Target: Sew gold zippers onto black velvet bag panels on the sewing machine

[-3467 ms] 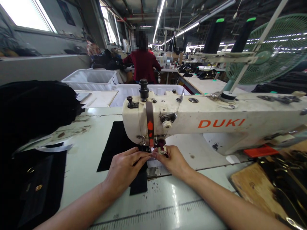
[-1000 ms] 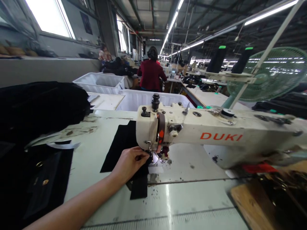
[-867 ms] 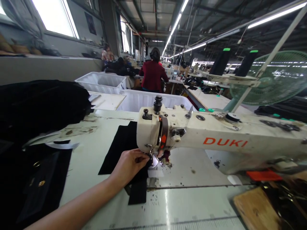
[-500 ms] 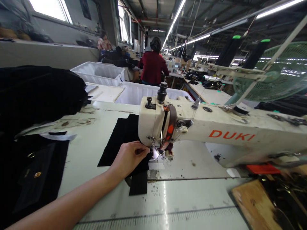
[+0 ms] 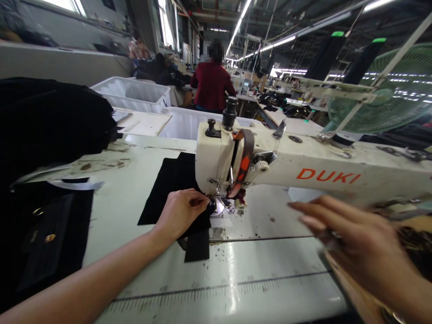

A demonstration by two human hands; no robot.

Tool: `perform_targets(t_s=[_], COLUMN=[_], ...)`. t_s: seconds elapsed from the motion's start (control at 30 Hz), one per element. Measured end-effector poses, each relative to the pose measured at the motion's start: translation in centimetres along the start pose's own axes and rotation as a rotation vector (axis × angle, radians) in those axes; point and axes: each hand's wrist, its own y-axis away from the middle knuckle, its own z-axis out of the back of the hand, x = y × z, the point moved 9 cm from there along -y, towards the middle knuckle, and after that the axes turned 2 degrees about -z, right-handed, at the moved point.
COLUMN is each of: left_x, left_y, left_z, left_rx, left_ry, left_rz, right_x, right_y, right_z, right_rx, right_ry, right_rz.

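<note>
Looks like a sewing workshop, judging by the DUKI sewing machine on the tabletop, white bins past its far edge, thread cones, strip lights and a co-worker.

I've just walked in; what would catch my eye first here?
Probably the white sewing machine with orange DUKI lettering, stretching from the middle to the right edge. At its needle end, the left hand rests on black cloth, while the right hand is a blur at right. Behind, upper right, stands a green fan.
</note>
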Motion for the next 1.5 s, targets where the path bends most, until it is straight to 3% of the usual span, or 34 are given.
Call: perform_targets(t_s=[0.07,0.13,0.23,0.33,0.73,1.5], left_x=[-0.1,-0.1,0.0,0.1,0.7,-0.1], left_y=[0.0,0.0,-0.1,-0.1,0.0,0.1], left_z=[0.0,0.0,-0.2,-0.3,-0.6,-0.2], left_rx=[0.001,0.004,0.004,0.005,0.031,-0.017], left_ry=[-0.001,-0.002,-0.007,-0.008,0.004,-0.127], left_rz=[-0.001,0.000,0.002,0.008,0.052,0.050], right_x=[2.7,4.2,5.1,4.7,3.1,2.7], right_y=[-0.7,-1.7,-3.6,-5.0,-5.0,-5.1], right_z=[-5.5,-9.6,-13.1,-14.6,-17.0,-16.6], right_rx=[0.233,0.331,0.331,0.272,0.043,0.025], right_ry=[-0.115,-0.158,-0.168,-0.180,-0.456,-0.565], right_rz=[0.045,-0.007,-0.056,-0.098,-0.258,-0.316])
